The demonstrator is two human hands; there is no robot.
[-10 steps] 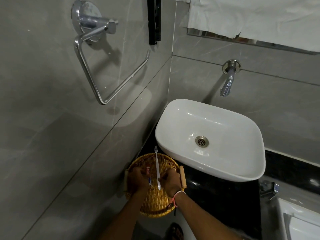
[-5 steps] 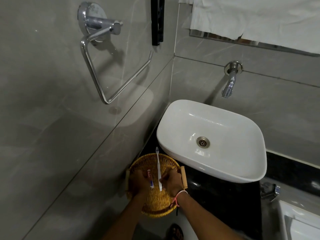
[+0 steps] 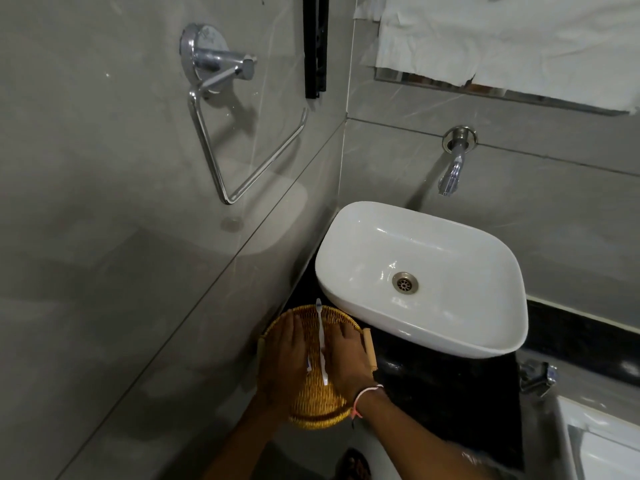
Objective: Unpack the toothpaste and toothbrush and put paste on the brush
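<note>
Both hands hover over a round woven basket (image 3: 313, 407) on the black counter. A white toothbrush (image 3: 321, 327) runs between them, with its head at the basket's far rim. My right hand (image 3: 348, 356) grips the handle between thumb and forefinger, and its other fingers stretch forward. A small white, red and blue toothpaste tube (image 3: 309, 364) peeks out at the thumb of my left hand (image 3: 284, 355). That hand lies palm down with its fingers stretched out, and it hides most of the tube.
A white basin (image 3: 426, 337) stands just right of the basket under a wall tap (image 3: 452, 171). A chrome towel ring (image 3: 228, 133) hangs on the tiled left wall. The basket's wooden handle (image 3: 370, 348) sits beside my right hand. Another tap (image 3: 538, 375) is at the right.
The fingers of both hands have stretched out from a curled grip. My left hand has slid forward over the basket. The toothbrush and tube stay between the hands.
</note>
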